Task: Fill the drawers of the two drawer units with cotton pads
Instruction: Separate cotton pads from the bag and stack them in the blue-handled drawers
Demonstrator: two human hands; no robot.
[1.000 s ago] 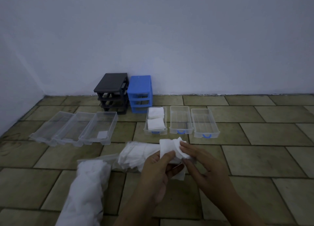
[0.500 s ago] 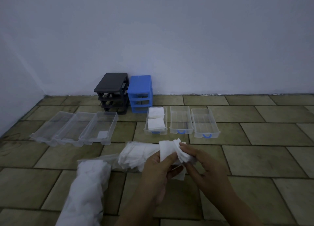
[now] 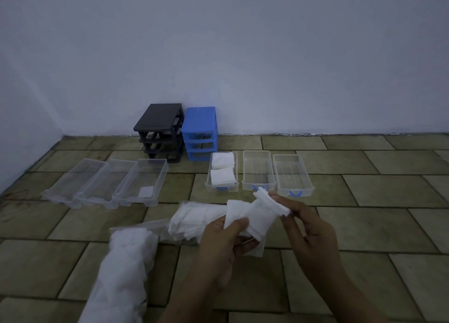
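Note:
My left hand (image 3: 224, 240) grips a stack of white cotton pads (image 3: 257, 222) above the tiled floor. My right hand (image 3: 301, 222) pinches the upper pads (image 3: 272, 202) of that stack and fans them away. Against the wall stand a black drawer unit (image 3: 159, 130) and a blue drawer unit (image 3: 200, 133), both without drawers. Three clear drawers with blue handles lie in front: the left one (image 3: 208, 181) holds two piles of pads, the middle one (image 3: 246, 174) and the right one (image 3: 307, 180) hold none. Three more clear drawers (image 3: 97, 179) lie to the left; the nearest (image 3: 160, 174) holds one pad.
A long plastic bag of cotton pads (image 3: 126, 271) lies at the lower left. A second opened bag of pads (image 3: 194, 219) lies behind my left hand. The wall corner is at the far left.
My right hand has pulled the upper pads up and to the right, spreading the stack. My left hand has stayed in place holding the rest.

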